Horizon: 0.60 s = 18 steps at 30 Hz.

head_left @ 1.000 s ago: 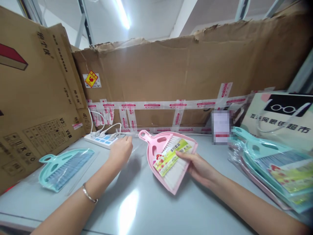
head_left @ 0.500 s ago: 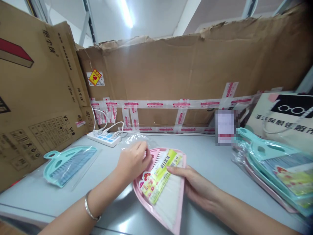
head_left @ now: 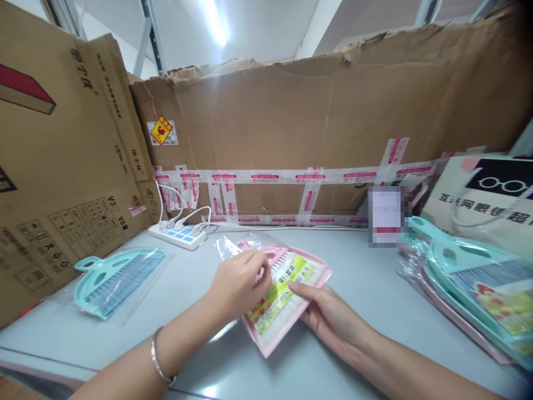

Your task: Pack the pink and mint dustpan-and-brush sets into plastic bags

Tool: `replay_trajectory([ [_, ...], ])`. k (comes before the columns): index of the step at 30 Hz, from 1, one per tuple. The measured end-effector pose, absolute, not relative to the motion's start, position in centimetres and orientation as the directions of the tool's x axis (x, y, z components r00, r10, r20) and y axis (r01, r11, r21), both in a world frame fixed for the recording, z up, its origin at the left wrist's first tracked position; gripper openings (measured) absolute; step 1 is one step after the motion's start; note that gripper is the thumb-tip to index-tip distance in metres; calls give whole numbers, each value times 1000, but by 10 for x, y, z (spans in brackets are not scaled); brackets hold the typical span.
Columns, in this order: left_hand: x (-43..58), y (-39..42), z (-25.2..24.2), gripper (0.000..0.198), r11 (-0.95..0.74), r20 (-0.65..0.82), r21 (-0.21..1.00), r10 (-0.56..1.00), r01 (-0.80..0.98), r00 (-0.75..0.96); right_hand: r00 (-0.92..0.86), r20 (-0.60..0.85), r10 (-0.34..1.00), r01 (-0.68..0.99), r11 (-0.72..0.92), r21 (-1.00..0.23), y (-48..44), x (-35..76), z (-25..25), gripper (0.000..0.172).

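Note:
A pink dustpan-and-brush set (head_left: 272,333) with white bristles and a yellow-green printed card is held tilted over the middle of the table. My right hand (head_left: 328,314) grips its right edge, thumb on top and fingers underneath. Over the set's left side, my left hand (head_left: 244,280) has its fingers curled into a pinch; what sits between the fingertips is hidden. Clear plastic wrapping (head_left: 226,248) sticks out beyond the handle end, behind my left hand.
A turquoise dustpan set (head_left: 120,280) in plastic lies at left. Several more sets (head_left: 470,261) are stacked at right before a paper bag (head_left: 491,200). A white power strip (head_left: 179,234) sits near the cardboard wall (head_left: 266,122). A blurred-out upright item (head_left: 385,216) stands at back right.
The pink set has turned, its lower tip swinging to the left and up. My left hand has moved a little to the right, still pinched. My right hand keeps its grip.

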<state>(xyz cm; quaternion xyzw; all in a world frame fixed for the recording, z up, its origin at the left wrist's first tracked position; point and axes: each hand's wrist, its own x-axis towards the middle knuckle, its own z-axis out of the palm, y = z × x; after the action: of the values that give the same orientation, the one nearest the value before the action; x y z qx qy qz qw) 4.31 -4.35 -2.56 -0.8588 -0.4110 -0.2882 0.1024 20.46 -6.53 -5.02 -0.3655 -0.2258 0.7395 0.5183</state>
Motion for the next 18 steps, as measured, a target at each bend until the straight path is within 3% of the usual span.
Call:
replay_trajectory([
  [4, 51, -49, -31, 25, -773, 544, -128, 469, 621, 696, -110, -295, 949, -656, -292, -696, -66, 204, -52, 54],
  [6, 49, -50, -30, 24, -802, 566, -129, 423, 583, 707, -47, -267, 962, -697, -223, -682, -61, 208, -50, 53],
  [9, 40, -47, -26, 11, -794, 750, 74, 443, 603, 491, 11, -213, 977, -725, -139, -675, -53, 214, -47, 54],
  [11, 33, -39, -26, 20, -704, 832, 331, 532, 628, 157, 35, -202, 979, -730, -113, -674, -51, 217, -45, 55],
  [12, 31, -35, -26, 29, -629, 798, 499, 601, 596, -34, 41, -205, 978, -733, -109, -671, -50, 217, -44, 54],
  [14, 29, -25, -30, 42, -433, 547, 821, 783, 373, -294, 44, -218, 975, -739, -115, -664, -50, 217, -43, 54],
  [15, 31, -21, -32, 43, -312, 361, 928, 885, 203, -294, 41, -226, 973, -741, -123, -660, -51, 217, -44, 53],
  [17, 37, -17, -37, 45, -46, 42, 996, 998, -78, -45, 29, -238, 971, -747, -137, -651, -51, 215, -45, 52],
  [18, 41, -17, -39, 46, 52, -35, 987, 993, -152, 114, 18, -242, 970, -747, -148, -648, -51, 214, -47, 52],
])
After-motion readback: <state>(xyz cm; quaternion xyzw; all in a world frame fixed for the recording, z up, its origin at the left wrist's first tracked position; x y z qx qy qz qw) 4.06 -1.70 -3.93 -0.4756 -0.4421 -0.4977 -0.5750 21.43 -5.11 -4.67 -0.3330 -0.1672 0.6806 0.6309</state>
